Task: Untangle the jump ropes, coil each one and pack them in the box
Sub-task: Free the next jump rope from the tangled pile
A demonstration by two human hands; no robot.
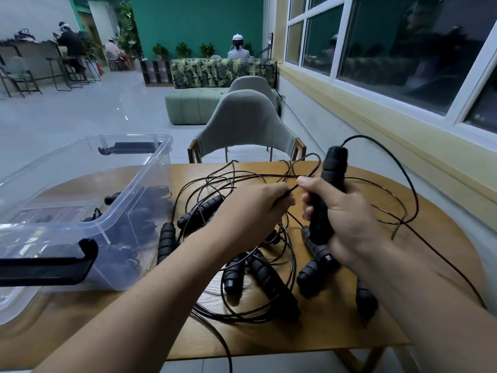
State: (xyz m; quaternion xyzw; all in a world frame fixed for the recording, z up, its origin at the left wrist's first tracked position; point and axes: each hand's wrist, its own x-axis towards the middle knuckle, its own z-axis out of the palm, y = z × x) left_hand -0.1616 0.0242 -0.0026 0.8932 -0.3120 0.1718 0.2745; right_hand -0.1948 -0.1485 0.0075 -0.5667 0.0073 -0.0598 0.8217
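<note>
A tangle of black jump ropes [242, 265] with several foam handles lies on the wooden table [349, 327]. My right hand [347, 219] grips one black handle [329, 184] upright above the pile; its thin cord arcs off the handle's top to the right. My left hand [255, 211] pinches a thin black cord [293, 189] just left of that handle. A clear plastic box [113, 222] with black latches stands at the left and holds a few coiled black ropes.
A grey chair [244, 125] stands at the table's far edge. The wall and window run along the right side. Further back are a green sofa, stools and seated people. The box's near latch [48, 265] juts toward me.
</note>
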